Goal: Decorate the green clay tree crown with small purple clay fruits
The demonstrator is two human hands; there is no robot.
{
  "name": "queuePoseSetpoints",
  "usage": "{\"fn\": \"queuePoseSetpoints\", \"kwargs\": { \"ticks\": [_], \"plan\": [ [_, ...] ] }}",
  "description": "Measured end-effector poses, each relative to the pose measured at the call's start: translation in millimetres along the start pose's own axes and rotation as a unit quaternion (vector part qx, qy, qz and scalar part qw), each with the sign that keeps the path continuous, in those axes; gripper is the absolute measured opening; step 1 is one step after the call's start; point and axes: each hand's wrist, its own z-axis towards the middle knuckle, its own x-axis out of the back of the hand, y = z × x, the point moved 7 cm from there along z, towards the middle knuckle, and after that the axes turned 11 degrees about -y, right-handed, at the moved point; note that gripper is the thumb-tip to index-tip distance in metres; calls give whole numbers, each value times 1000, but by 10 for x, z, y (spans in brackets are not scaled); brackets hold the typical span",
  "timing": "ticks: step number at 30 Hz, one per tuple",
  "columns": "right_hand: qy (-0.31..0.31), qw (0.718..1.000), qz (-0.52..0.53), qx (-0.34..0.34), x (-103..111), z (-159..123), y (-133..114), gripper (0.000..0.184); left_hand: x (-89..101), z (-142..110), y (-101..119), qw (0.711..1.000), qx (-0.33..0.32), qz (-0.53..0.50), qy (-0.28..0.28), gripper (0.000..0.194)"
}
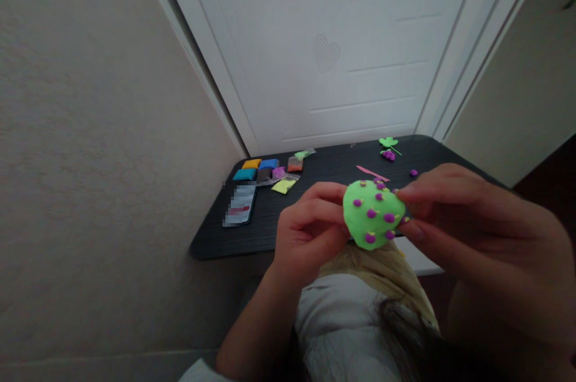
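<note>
At the bottom of the frame, closest to the camera, lie a pale grey-white shirt [337, 307] and strands of dark hair [398, 328], with tan trousers [355, 265] just above. The right hand [499, 232] reaches in from the lower right, its thumb and index finger held narrowly apart, their tips at the right edge of a rounded, bright green, clay-like piece [362, 218]; whether they grip it or only touch it, I cannot tell. The left hand [306, 235] holds the green piece from its left side, fingers curled behind it. The piece is held up right of centre, its face studded with small purple dots bearing yellow flecks.

Beyond the hands stretches a black, wood-grained table [243, 244]. A phone [242, 205] with a blurred-out screen lies toward its left end. Above and right of the phone sits a group of small coloured packets [269, 164], among them orange, blue, teal and yellow. Right of centre lie a thin pink strip [371, 173], a purple cluster [387, 155], a green clover-shaped leaf [387, 142] and a single purple ball [413, 173].

Farthest off, a white panelled door [378, 28] with hatched heart motifs fills the upper middle.
</note>
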Motion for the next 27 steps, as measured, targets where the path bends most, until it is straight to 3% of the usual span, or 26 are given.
{"fn": "queuePoseSetpoints", "kwargs": {
  "ticks": [9, 17, 27],
  "plan": [
    [-5, 1000, 12, -20, -25, -5, 44, 26, -11, -17, -52, 1000, 17, -25, 3, 17],
    [27, 999, 33, -3, -25, -20, 63, 32, -104, -160, -352, 974, 129, -175, 60, 11],
    [53, 998, -10, 25, 6, -41, 24, 25, -149, -142, -357, 966, 138, -200, 89, 8]
  ]
}}
